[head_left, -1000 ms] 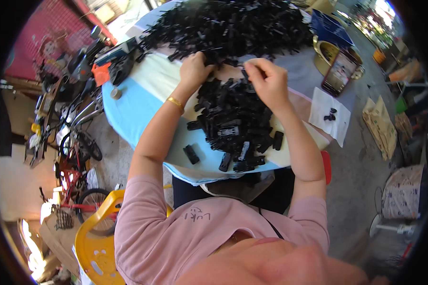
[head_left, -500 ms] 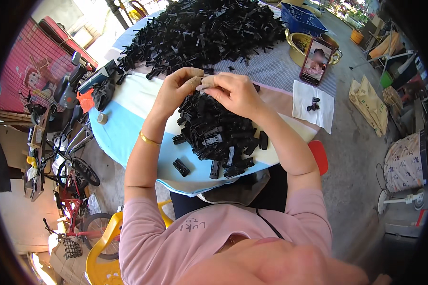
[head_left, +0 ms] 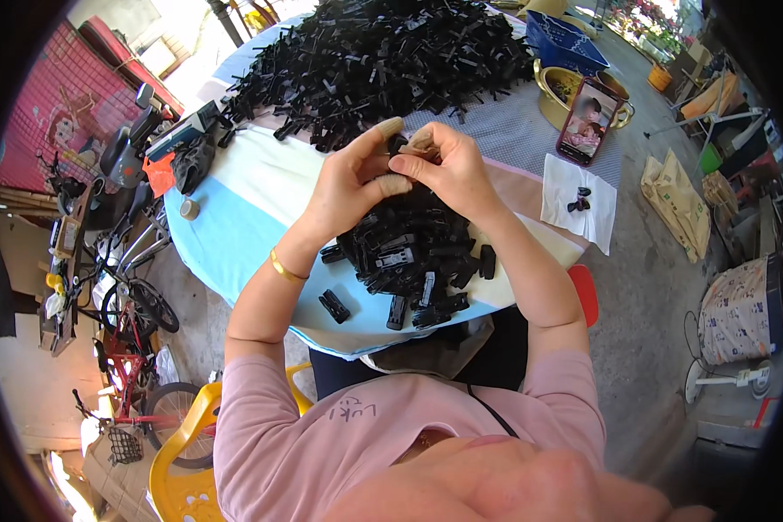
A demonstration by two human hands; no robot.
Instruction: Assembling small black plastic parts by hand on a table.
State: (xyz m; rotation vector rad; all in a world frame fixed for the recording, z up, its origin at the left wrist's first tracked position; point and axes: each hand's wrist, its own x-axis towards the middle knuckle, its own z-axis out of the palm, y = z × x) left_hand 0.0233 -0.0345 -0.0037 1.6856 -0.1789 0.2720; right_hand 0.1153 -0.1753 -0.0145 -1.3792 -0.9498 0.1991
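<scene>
My left hand (head_left: pixel 352 187) is above the near pile, its thumb and forefinger spread apart, with light-coloured covers on the fingertips. Close beside it, my right hand (head_left: pixel 451 170) has its thumb and fingers closed. A small black plastic part (head_left: pixel 398 144) shows at the right fingertips, mostly hidden by them. Below both hands lies a near pile of black plastic clip-like pieces (head_left: pixel 400 252). One loose black piece (head_left: pixel 333 306) rests on the blue cloth to its left. Farther back spreads a much larger heap of similar black parts (head_left: pixel 383 65).
A phone (head_left: pixel 588 122) leans against a gold pot (head_left: pixel 555 97) at the right, near a blue basket (head_left: pixel 567 43). Several dark bits lie on a white tissue (head_left: pixel 561 204). A small round container (head_left: pixel 189 209) stands on the tablecloth (head_left: pixel 235 235) at left; a red stool (head_left: pixel 585 296) sits lower right.
My left thumb and forefinger have parted from a pinch, and the hand has shifted right and slightly down. My right hand has moved a little right, its fingers still closed.
</scene>
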